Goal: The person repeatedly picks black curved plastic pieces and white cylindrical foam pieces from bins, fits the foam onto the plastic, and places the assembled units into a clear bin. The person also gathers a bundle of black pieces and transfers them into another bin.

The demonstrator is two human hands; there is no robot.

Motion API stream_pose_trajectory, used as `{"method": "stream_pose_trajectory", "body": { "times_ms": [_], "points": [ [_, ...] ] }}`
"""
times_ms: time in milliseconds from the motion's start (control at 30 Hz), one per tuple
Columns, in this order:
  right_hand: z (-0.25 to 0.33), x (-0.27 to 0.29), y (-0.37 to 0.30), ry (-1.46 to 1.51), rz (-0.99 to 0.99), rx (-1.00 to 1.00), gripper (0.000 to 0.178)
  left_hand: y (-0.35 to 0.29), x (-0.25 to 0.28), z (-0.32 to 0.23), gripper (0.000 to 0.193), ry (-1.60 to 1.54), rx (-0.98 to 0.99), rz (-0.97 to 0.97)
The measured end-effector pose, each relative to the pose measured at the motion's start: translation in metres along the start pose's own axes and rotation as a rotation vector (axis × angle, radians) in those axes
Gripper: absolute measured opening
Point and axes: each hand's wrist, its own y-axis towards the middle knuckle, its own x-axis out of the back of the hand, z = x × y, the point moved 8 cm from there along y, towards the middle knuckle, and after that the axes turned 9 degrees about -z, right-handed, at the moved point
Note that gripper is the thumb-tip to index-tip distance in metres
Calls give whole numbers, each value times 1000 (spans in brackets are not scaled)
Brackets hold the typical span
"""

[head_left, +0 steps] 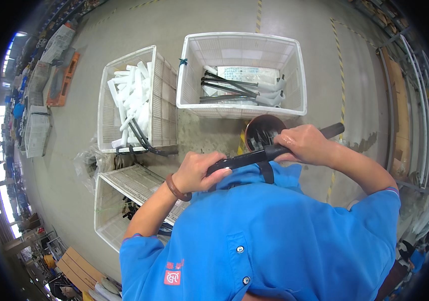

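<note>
Across the front of my body runs a black tube [244, 160], tilted up toward the right. My left hand [200, 169] is closed round its left end, thumb along the tube. My right hand [303, 142] wraps a thicker, dull black grip sleeve [332, 131] on the tube's right part, which sticks out past the fist. Just beyond the tube, close to my right hand, is a round brown-rimmed bucket [257, 125] with something dark and wet-looking inside. Its lower side is hidden by the tube and hand.
Ahead stands a white crate [242, 107] holding several black rods [229, 89] with pale sleeved ends. Left of it, another white crate [164, 100] is full of white sleeves [135, 90], with black rods over its near edge. A third crate [139, 178] sits by my left arm.
</note>
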Motion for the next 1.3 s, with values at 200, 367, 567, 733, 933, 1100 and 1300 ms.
{"method": "stream_pose_trajectory", "body": {
  "times_ms": [200,367,567,733,933,1100,1300],
  "points": [
    [0,-6,3,189,79,-105,32,11,-7,-6,24,-148,-9,4],
    [4,-18,11,48,56,-196,26,20,-25,-3,27,-68,57,7],
    [16,-42,74,-212,-60,-48,16,39,-33,19,32,-67,229,-126],
    [-8,10,96,30,-68,-117,32,41,14,41,59,-182,140,-167],
    [-32,130,93,255,-256,-201,28,7,19,45,27,-662,516,-28],
    [-53,107,81,326,-189,-568,28,-26,22,-4,21,-978,763,-98],
    [-68,62,113,211,1,-278,35,-50,-3,-17,22,-884,822,-338]
  ]
}}
